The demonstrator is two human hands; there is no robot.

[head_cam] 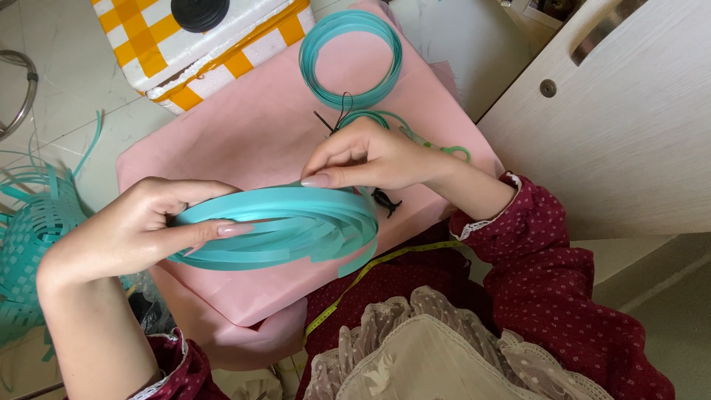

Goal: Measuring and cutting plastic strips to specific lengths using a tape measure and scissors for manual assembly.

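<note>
A coil of flat teal plastic strip (289, 222) is held over a pink padded surface (244, 126). My left hand (141, 226) grips the coil's left side, thumb on top and fingers along its front. My right hand (370, 155) pinches the coil's upper right edge with fingertips together. A loose strip end hangs down at the coil's right. A second, smaller teal coil (349, 59) lies farther back on the pink surface, apart from both hands.
A yellow measuring tape (355, 278) runs across my lap. Black clips (385, 201) and teal-handled scissors (437, 144) lie by my right hand. A half-woven teal basket (29, 237) sits on the floor at left. A yellow-checked box (200, 41) is behind, a wooden cabinet (622, 126) at right.
</note>
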